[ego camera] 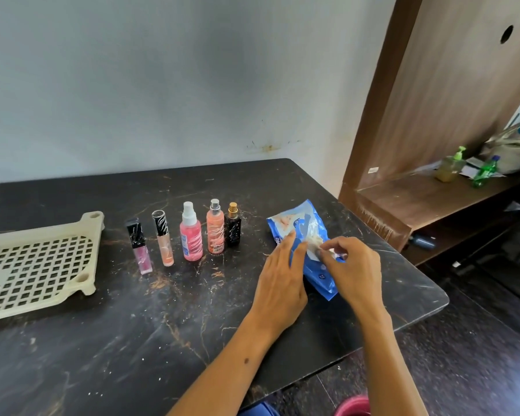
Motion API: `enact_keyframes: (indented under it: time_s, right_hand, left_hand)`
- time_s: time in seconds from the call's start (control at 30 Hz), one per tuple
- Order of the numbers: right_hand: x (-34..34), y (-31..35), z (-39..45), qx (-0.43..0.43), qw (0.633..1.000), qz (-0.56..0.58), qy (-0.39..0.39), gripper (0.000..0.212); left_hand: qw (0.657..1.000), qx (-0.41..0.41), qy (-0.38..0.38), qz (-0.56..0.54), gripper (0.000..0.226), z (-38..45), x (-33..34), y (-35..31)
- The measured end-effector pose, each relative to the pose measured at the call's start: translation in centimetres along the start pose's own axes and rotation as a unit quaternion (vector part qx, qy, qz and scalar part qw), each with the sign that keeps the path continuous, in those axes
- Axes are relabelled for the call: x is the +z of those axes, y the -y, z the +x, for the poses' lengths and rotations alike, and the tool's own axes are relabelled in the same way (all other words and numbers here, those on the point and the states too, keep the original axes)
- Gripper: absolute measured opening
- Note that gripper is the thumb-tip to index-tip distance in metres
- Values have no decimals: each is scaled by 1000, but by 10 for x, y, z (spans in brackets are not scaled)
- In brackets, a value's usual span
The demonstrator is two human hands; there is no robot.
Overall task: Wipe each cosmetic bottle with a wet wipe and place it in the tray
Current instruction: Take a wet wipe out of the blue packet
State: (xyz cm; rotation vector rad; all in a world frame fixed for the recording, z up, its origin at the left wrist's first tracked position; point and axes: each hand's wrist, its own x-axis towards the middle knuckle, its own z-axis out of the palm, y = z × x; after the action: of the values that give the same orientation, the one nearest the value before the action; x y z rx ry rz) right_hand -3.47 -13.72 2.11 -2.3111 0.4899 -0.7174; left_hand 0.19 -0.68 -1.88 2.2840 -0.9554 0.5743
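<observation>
Five cosmetic bottles point(186, 235) are stood beside one tray point(39, 262) — one wipe pack point(306, 232) is pressed by the flat-fingered left hand point(282, 277), one wet wipe point(314, 246) pinched by the right hand point(354, 265).

Dark marbled table point(132, 340): tray point(39, 265), five bottles point(190, 235), probably wipes pack point(303, 232).

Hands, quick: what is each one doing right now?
Left hand: open, straight fingers pressing on the blue wipe packet.
Right hand: fingers pinching a white wet wipe at the packet's opening.
</observation>
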Motion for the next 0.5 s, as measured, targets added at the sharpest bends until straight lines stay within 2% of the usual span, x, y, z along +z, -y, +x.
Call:
enact_keyframes:
  time_s: [0.1,0.27,0.4,0.5]
  right_hand:
    - [-6,4,1,5,997,71,-29,11]
    - [-17,13,0,59,974,209,-57,14]
    - [-25,20,3,114,923,361,-65,15]
    - [-23,31,0,135,893,428,-17,14]
  left_hand:
    - [1000,-13,-13,-2,56,1,-3,-1]
    - [999,-23,-39,-18,55,-1,-8,-5]
    - [991,-50,-76,-101,49,0,-17,-5]
    - [976,-85,-126,-158,47,-6,-29,-1]
